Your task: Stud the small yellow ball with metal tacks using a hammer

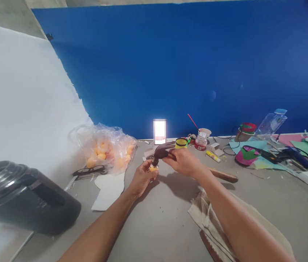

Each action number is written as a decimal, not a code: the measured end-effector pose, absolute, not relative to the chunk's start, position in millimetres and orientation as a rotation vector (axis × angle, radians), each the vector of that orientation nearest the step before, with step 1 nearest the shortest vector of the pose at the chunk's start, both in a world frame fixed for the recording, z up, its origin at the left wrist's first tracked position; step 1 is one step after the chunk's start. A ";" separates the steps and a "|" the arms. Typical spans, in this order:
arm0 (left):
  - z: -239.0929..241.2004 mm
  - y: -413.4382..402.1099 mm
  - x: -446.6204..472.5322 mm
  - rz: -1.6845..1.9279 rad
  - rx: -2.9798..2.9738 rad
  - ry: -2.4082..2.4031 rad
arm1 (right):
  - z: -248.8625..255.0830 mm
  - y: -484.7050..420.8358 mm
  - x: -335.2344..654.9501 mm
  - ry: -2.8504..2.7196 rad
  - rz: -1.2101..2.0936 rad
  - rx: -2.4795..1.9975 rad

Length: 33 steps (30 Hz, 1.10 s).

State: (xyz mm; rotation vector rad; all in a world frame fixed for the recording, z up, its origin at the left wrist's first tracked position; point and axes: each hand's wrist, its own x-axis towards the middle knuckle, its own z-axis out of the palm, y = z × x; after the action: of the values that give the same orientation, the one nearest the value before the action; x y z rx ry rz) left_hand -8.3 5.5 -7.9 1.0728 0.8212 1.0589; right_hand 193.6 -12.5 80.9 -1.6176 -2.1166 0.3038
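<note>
In my right hand (pixel 185 160) is a hammer, gripped close to its dark head (pixel 163 150). Its wooden handle (pixel 223 175) sticks out to the right past my forearm. The hammer's face points down and meets, or nearly meets, a small orange-yellow piece (pixel 153 169). My left hand (pixel 144 176) pinches this piece between thumb and fingers, just above the grey table (pixel 154 225). What exactly the small piece is, I cannot make out. Right behind the hammer stands a yellow cup with a dark rim (pixel 181 143).
A clear plastic bag of orange balls (pixel 102 149), glasses (pixel 90 170), white paper (pixel 109 191) and a big dark bottle (pixel 28 200) lie left. On the right are a cloth (pixel 252 218), glue stick (pixel 213 156), paint jar (pixel 200 142), pink-green cup (pixel 247 155) and glue gun (pixel 293 156).
</note>
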 end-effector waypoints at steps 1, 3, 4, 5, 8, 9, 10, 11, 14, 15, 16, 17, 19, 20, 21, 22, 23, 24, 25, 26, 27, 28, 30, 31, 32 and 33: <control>-8.7 6.1 -8.3 1.073 1.062 0.821 | 79.8 -11.9 193.1 -2.134 0.298 -1.645; -10.5 7.7 -8.8 1.093 1.030 0.816 | 78.9 -11.5 193.4 -2.118 0.256 -1.667; -11.1 8.5 -9.1 1.094 1.015 0.811 | 79.3 -11.6 194.2 -2.089 0.230 -1.655; -11.4 9.1 -9.5 1.091 1.000 0.807 | 79.9 -11.8 195.2 -2.057 0.209 -1.631; -10.6 9.9 -9.9 1.076 0.961 0.770 | 81.4 -12.7 196.3 -2.031 0.218 -1.565; -10.0 9.8 -9.8 1.069 0.956 0.746 | 81.2 -12.9 195.6 -2.050 0.246 -1.569; -9.4 9.6 -9.7 1.064 0.958 0.721 | 80.7 -12.9 194.3 -2.072 0.275 -1.593; -8.9 9.4 -9.5 1.058 0.966 0.701 | 80.0 -13.0 192.9 -2.092 0.297 -1.626; -8.7 9.1 -9.5 1.053 0.975 0.689 | 78.8 -13.2 189.5 -2.094 0.286 -1.670; -8.9 9.0 -9.6 1.056 0.962 0.698 | 78.9 -13.4 189.2 -2.074 0.265 -1.653; -9.1 9.0 -9.8 1.059 0.945 0.709 | 79.1 -13.6 189.2 -2.052 0.246 -1.625; -9.3 9.0 -10.0 1.062 0.929 0.718 | 79.2 -13.7 189.5 -2.033 0.235 -1.595; -9.5 9.1 -10.4 1.066 0.916 0.724 | 78.4 -13.2 190.3 -2.029 0.244 -1.558; -9.5 9.2 -10.4 1.067 0.922 0.725 | 77.4 -12.6 190.7 -2.050 0.262 -1.557; -9.6 9.4 -10.4 1.066 0.931 0.729 | 76.3 -11.8 191.1 -2.076 0.285 -1.571; -9.7 9.6 -10.4 1.065 0.942 0.734 | 75.3 -10.9 191.6 -2.097 0.306 -1.595; -9.7 9.8 -10.4 1.063 0.953 0.739 | 74.5 -10.0 192.3 -2.109 0.318 -1.619; -9.7 10.1 -10.4 1.064 0.962 0.745 | 74.3 -9.4 193.1 -2.108 0.315 -1.631; -9.4 10.2 -10.4 1.065 0.968 0.749 | 74.6 -9.2 194.0 -2.094 0.299 -1.629; -9.0 10.2 -10.4 1.067 0.970 0.749 | 75.3 -9.2 194.7 -2.072 0.277 -1.612; -8.3 10.0 -10.4 1.067 0.970 0.743 | 76.2 -9.5 195.3 -2.049 0.258 -1.590; -7.5 9.5 -10.3 1.064 0.971 0.735 | 77.1 -9.9 195.6 -2.031 0.246 -1.574; -5.9 8.0 -9.9 1.044 0.981 0.715 | 77.9 -10.4 195.3 -2.033 0.267 -1.575; -5.3 7.1 -9.6 1.029 0.989 0.706 | 77.8 -10.4 195.0 -2.049 0.288 -1.593; -5.1 6.4 -9.3 1.018 0.992 0.702 | 77.6 -10.1 194.9 -2.067 0.301 -1.620; -5.4 6.0 -9.1 1.012 0.990 0.704 | 77.3 -9.7 195.0 -2.081 0.300 -1.648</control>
State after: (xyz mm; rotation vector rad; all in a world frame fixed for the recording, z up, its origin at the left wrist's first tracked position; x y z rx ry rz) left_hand -9.1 6.0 -5.4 0.9897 0.7043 1.0117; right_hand 195.0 -9.7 77.3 -1.6482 -2.0813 0.2995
